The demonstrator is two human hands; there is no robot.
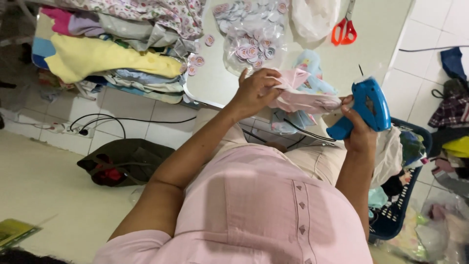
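I see soft matt pink cloth bunched in my left hand. My right hand grips a blue gun of smooth, glossy plastic with a thin metal needle. On the far table, smooth and matt, a clear shiny plastic bag holds round paper tags. The scissors have glossy orange plastic handles and metal blades. Far left, the pile is folded matt cloth. The right basket looks like dark plastic. The floor tiles look glazed.
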